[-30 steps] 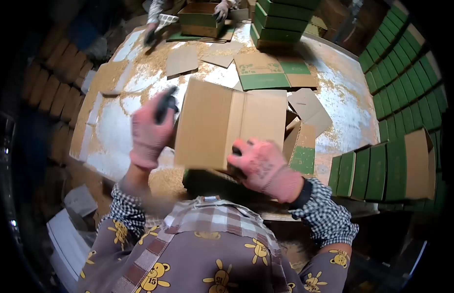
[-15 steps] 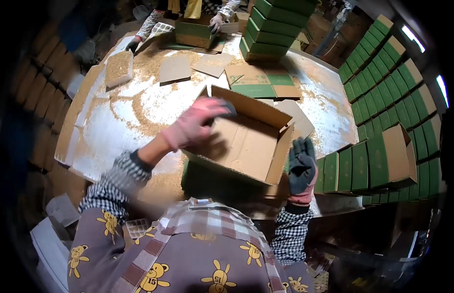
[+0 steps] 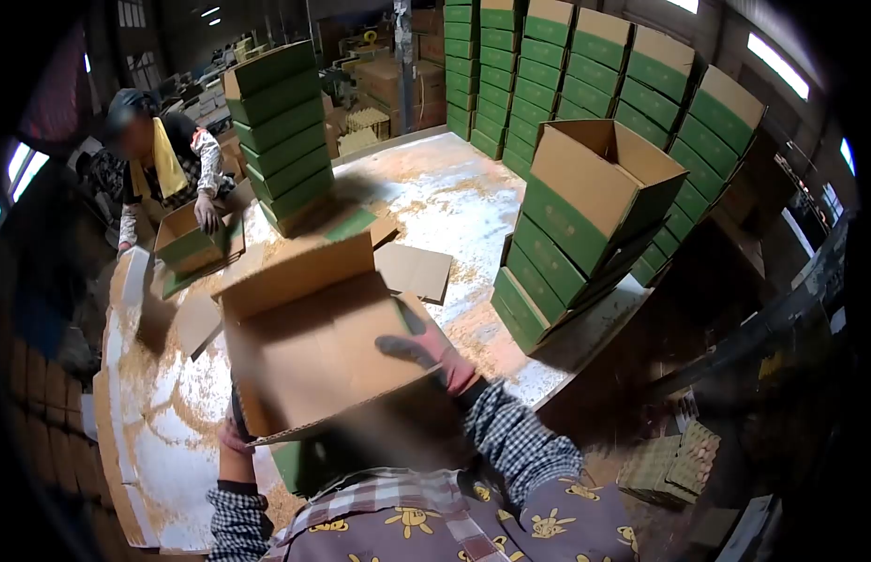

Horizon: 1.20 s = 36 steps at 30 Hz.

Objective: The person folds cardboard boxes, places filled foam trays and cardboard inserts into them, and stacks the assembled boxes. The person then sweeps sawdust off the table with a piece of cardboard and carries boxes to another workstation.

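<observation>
An open cardboard box (image 3: 313,351), brown inside, is held tilted in front of my body above the table. My right hand (image 3: 435,351), in a pink glove with dark fingers, grips its right wall, with fingers over the edge. At the lower left corner, my left hand (image 3: 235,433) is against the outside of the box; the left wall hides most of its fingers. Below the box, part of a green box (image 3: 299,468) shows near my apron.
Stacked green boxes stand at right (image 3: 557,262) and at back left (image 3: 283,140). Flat cardboard (image 3: 416,272) lies on the debris-strewn table (image 3: 463,201). A co-worker's gloved hand (image 3: 208,214) touches another box (image 3: 187,245). Egg trays (image 3: 674,459) sit low at right.
My view has swung up and to the right. The left hand has gone from over the box to its left side. My right hand, flat beside the box before, now grips its right wall.
</observation>
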Each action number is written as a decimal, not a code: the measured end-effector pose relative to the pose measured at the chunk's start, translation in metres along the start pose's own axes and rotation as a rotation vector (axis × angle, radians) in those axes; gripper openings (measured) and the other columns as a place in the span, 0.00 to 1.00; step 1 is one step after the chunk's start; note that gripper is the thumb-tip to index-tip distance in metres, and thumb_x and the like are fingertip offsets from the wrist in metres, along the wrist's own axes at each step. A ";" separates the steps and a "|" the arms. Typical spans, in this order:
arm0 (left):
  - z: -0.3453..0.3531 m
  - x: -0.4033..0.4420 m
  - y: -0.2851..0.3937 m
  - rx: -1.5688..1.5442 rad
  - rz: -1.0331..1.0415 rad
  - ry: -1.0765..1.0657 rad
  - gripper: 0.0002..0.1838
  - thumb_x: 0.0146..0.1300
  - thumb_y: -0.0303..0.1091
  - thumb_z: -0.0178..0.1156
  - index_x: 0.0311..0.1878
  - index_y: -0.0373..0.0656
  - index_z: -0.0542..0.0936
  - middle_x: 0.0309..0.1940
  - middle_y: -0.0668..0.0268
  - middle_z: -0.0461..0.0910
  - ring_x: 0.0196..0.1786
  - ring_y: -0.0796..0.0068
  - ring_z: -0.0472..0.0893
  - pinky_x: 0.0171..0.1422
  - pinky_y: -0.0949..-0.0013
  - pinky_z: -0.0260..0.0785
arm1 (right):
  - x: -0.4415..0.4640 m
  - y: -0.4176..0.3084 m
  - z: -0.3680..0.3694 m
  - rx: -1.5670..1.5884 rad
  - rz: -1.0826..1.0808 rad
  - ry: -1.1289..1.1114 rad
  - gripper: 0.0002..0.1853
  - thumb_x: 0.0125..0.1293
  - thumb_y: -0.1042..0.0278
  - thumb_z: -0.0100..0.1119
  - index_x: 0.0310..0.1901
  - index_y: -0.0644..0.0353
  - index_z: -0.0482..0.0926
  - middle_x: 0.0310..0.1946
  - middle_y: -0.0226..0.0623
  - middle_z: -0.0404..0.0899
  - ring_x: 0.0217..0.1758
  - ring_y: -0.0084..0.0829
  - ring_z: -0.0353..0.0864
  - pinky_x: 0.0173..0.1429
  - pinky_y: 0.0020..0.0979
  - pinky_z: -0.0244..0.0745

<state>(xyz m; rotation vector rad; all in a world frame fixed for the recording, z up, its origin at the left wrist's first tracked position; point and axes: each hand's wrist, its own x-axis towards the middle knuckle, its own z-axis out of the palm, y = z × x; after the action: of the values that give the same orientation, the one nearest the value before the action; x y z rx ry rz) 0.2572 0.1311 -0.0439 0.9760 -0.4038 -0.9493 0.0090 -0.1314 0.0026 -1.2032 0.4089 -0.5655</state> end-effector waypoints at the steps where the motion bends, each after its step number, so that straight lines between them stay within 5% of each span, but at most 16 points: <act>1: 0.043 0.015 0.016 0.093 -0.008 -0.026 0.21 0.72 0.34 0.50 0.64 0.36 0.68 0.54 0.62 0.75 0.55 0.72 0.76 0.61 0.71 0.70 | 0.003 -0.031 -0.014 -0.065 -0.079 -0.028 0.45 0.56 0.70 0.72 0.72 0.63 0.55 0.56 0.39 0.74 0.56 0.23 0.74 0.58 0.25 0.72; 5: 0.174 0.075 0.042 0.306 0.179 -0.120 0.23 0.70 0.35 0.51 0.65 0.35 0.67 0.59 0.59 0.73 0.60 0.69 0.74 0.66 0.69 0.67 | -0.009 -0.148 -0.064 -0.150 -0.360 0.035 0.37 0.64 0.60 0.63 0.69 0.66 0.59 0.58 0.40 0.72 0.55 0.24 0.73 0.60 0.26 0.70; 8: 0.277 0.096 0.051 0.188 0.277 -0.312 0.25 0.69 0.36 0.54 0.66 0.35 0.66 0.60 0.59 0.71 0.62 0.69 0.72 0.67 0.67 0.65 | -0.056 -0.233 -0.137 -0.422 -1.073 0.143 0.25 0.71 0.54 0.53 0.59 0.68 0.73 0.51 0.40 0.76 0.50 0.27 0.76 0.57 0.27 0.71; 11: 0.384 0.102 0.040 0.140 0.366 -0.464 0.27 0.68 0.38 0.56 0.67 0.36 0.65 0.62 0.59 0.70 0.64 0.70 0.70 0.68 0.66 0.63 | -0.057 -0.274 -0.242 -0.505 -1.440 1.204 0.28 0.75 0.48 0.42 0.59 0.67 0.74 0.49 0.33 0.79 0.43 0.24 0.78 0.50 0.28 0.74; 15: 0.487 0.119 -0.001 0.233 0.333 -0.551 0.31 0.66 0.40 0.59 0.68 0.37 0.64 0.65 0.59 0.67 0.67 0.71 0.67 0.70 0.64 0.61 | -0.035 -0.220 -0.406 -0.124 -1.057 0.912 0.26 0.76 0.49 0.42 0.57 0.66 0.75 0.47 0.35 0.79 0.45 0.24 0.76 0.53 0.29 0.73; 17: 0.503 0.128 -0.016 0.255 -0.157 -0.455 0.35 0.63 0.42 0.63 0.69 0.37 0.63 0.66 0.59 0.66 0.68 0.71 0.66 0.70 0.65 0.60 | -0.040 -0.219 -0.410 0.012 -1.057 0.650 0.25 0.75 0.51 0.46 0.58 0.66 0.74 0.47 0.36 0.79 0.46 0.24 0.76 0.53 0.29 0.74; 18: 0.500 0.134 -0.036 0.387 0.167 -0.662 0.41 0.60 0.43 0.67 0.72 0.38 0.59 0.69 0.55 0.61 0.72 0.62 0.60 0.72 0.63 0.57 | -0.041 -0.221 -0.396 -0.010 -1.028 0.748 0.27 0.75 0.49 0.45 0.60 0.66 0.73 0.49 0.36 0.78 0.48 0.25 0.76 0.54 0.30 0.73; 19: 0.494 0.140 -0.057 0.805 0.661 -0.450 0.44 0.59 0.42 0.67 0.74 0.42 0.56 0.72 0.49 0.55 0.75 0.53 0.54 0.74 0.59 0.53 | -0.044 -0.214 -0.385 -0.028 -0.975 0.851 0.28 0.75 0.47 0.44 0.61 0.66 0.72 0.50 0.36 0.78 0.49 0.26 0.75 0.55 0.31 0.72; 21: 0.493 0.142 -0.057 1.204 1.070 -0.677 0.45 0.57 0.43 0.68 0.74 0.45 0.56 0.72 0.45 0.52 0.76 0.48 0.52 0.75 0.56 0.50 | -0.034 -0.204 -0.427 -0.210 -0.941 0.892 0.29 0.75 0.48 0.42 0.63 0.66 0.69 0.55 0.37 0.75 0.55 0.29 0.73 0.60 0.32 0.69; 25: 0.465 0.119 -0.014 0.991 0.705 -0.803 0.26 0.61 0.32 0.62 0.63 0.40 0.72 0.63 0.51 0.69 0.67 0.54 0.69 0.70 0.61 0.61 | -0.049 -0.196 -0.399 -0.630 -0.884 1.220 0.29 0.71 0.53 0.47 0.66 0.66 0.65 0.60 0.42 0.72 0.61 0.36 0.71 0.67 0.35 0.65; 27: 0.389 0.109 0.011 1.034 0.911 -0.707 0.21 0.61 0.30 0.61 0.59 0.38 0.76 0.57 0.55 0.76 0.62 0.59 0.74 0.67 0.65 0.64 | -0.067 -0.180 -0.320 -0.764 -0.986 1.237 0.30 0.68 0.56 0.52 0.66 0.66 0.64 0.60 0.43 0.72 0.62 0.38 0.71 0.67 0.37 0.65; 29: 0.282 0.077 0.031 1.468 0.867 -0.255 0.22 0.60 0.29 0.61 0.59 0.38 0.76 0.57 0.53 0.76 0.62 0.58 0.73 0.67 0.64 0.64 | -0.090 -0.135 -0.231 -0.778 -0.995 0.920 0.31 0.65 0.60 0.57 0.67 0.66 0.63 0.60 0.45 0.72 0.62 0.40 0.72 0.68 0.38 0.65; 31: 0.134 0.057 0.005 1.583 0.690 0.332 0.26 0.63 0.39 0.59 0.62 0.38 0.71 0.63 0.49 0.69 0.63 0.51 0.71 0.66 0.56 0.65 | -0.095 -0.074 -0.151 -0.798 -0.627 0.396 0.34 0.62 0.63 0.61 0.67 0.66 0.62 0.61 0.47 0.72 0.62 0.42 0.72 0.69 0.40 0.65; 32: 0.074 0.032 -0.051 1.997 0.117 0.889 0.35 0.67 0.52 0.50 0.71 0.40 0.59 0.67 0.39 0.60 0.64 0.40 0.68 0.68 0.51 0.62 | -0.087 -0.039 -0.124 -0.832 -0.369 0.241 0.35 0.60 0.65 0.64 0.68 0.65 0.62 0.61 0.48 0.72 0.63 0.43 0.72 0.69 0.41 0.64; 33: 0.051 0.004 -0.103 2.164 -0.454 0.418 0.48 0.63 0.65 0.46 0.75 0.41 0.46 0.70 0.32 0.47 0.69 0.29 0.56 0.71 0.38 0.52 | -0.075 0.008 -0.123 -0.837 -0.194 0.271 0.34 0.58 0.71 0.64 0.66 0.66 0.64 0.60 0.48 0.72 0.62 0.41 0.73 0.67 0.38 0.66; 36: 0.132 -0.048 -0.105 1.774 -0.429 -0.110 0.47 0.54 0.61 0.58 0.75 0.55 0.55 0.75 0.41 0.39 0.74 0.27 0.37 0.71 0.27 0.31 | -0.039 0.064 -0.143 -0.457 0.103 0.319 0.26 0.56 0.79 0.58 0.60 0.68 0.72 0.54 0.44 0.77 0.53 0.32 0.77 0.57 0.29 0.72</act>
<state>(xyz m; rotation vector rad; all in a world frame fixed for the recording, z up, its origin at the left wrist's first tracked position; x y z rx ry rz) 0.0904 0.0791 -0.0572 2.6841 -1.2365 -0.8821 -0.0924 -0.1992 -0.1032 -1.5204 0.9029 -0.5938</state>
